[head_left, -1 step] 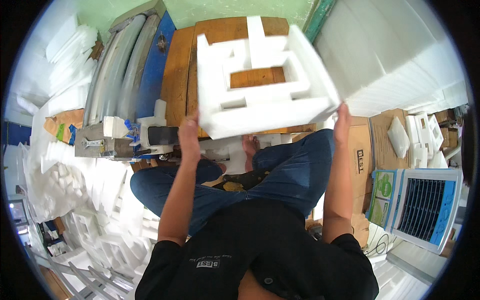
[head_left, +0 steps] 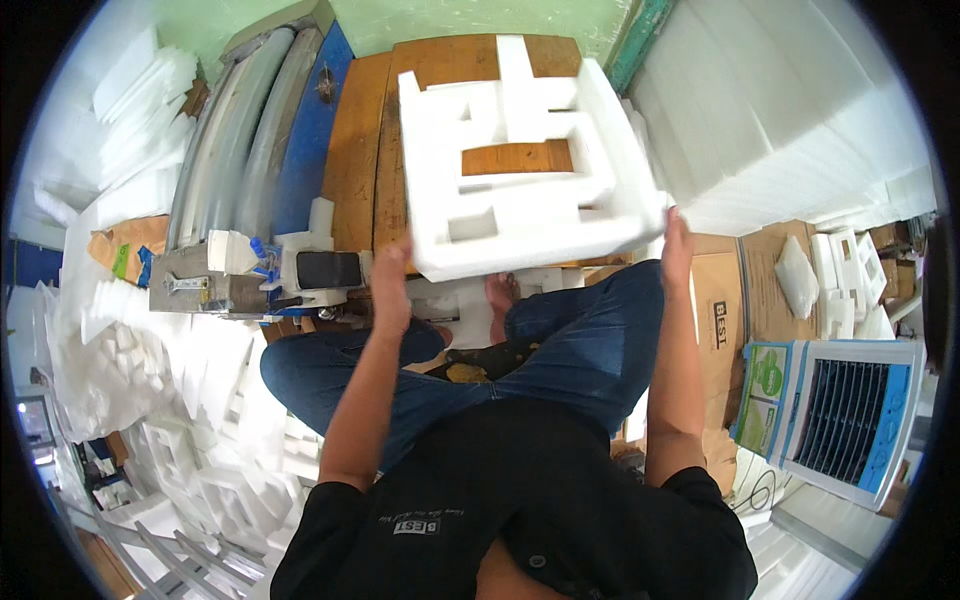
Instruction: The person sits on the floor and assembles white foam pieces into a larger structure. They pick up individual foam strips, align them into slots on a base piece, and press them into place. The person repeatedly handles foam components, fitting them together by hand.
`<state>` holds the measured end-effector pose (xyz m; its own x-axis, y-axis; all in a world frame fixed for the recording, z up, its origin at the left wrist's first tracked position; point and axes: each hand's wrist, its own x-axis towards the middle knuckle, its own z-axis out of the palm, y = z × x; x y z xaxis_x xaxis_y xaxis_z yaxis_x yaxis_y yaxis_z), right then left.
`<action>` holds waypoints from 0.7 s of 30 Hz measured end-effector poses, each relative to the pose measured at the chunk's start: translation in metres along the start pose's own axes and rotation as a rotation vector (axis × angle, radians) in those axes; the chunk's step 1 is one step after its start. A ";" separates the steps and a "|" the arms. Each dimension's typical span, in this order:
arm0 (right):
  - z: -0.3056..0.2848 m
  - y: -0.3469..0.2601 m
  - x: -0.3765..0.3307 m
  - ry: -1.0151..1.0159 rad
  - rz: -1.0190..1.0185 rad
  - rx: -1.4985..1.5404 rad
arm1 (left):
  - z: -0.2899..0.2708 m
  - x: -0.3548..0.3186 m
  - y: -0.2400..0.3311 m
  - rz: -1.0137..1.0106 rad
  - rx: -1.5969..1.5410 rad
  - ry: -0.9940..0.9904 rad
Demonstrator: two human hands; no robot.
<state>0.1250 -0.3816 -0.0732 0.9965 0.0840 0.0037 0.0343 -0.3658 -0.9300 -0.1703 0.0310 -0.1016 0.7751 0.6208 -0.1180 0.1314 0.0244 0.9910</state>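
I hold a large white foam packing insert (head_left: 520, 200) with moulded cut-outs, raised in front of me and tilted. My left hand (head_left: 390, 285) grips its lower left corner from below. My right hand (head_left: 678, 245) presses flat against its right edge. Through one cut-out a brown wooden board (head_left: 515, 158) shows. I sit with my legs in blue jeans (head_left: 560, 350) folded beneath the insert, and one bare foot (head_left: 500, 295) shows under it.
Wooden boards (head_left: 355, 160) and grey curved panels (head_left: 230, 130) lie ahead. A dark phone (head_left: 328, 270) rests on a foam block at left. Foam pieces (head_left: 150, 380) pile up at left, big foam slabs (head_left: 780, 120) at right. Cardboard boxes (head_left: 745, 290) and a white-blue air cooler (head_left: 850, 410) stand at right.
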 end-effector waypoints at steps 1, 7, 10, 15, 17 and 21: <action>0.015 0.014 -0.002 -0.023 0.071 0.048 | 0.010 -0.014 -0.004 -0.031 -0.049 0.019; 0.012 0.004 0.040 -0.009 -0.030 0.118 | 0.066 -0.049 0.026 0.066 -0.355 -0.050; 0.004 0.004 0.073 -0.050 -0.012 0.147 | 0.080 -0.057 0.026 0.142 -0.312 -0.204; 0.009 0.010 0.093 -0.109 0.131 0.374 | 0.094 -0.061 0.007 0.438 0.082 -0.286; -0.004 0.008 0.110 -0.060 0.040 0.122 | 0.099 -0.071 0.014 0.340 -0.102 -0.413; 0.032 -0.063 0.097 0.068 -0.289 -0.729 | 0.103 -0.084 0.013 0.292 -0.163 -0.605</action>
<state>0.2172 -0.3208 -0.0263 0.9420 0.2203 0.2531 0.3112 -0.8559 -0.4130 -0.1700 -0.1019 -0.0853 0.9793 0.0750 0.1880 -0.1932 0.0695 0.9787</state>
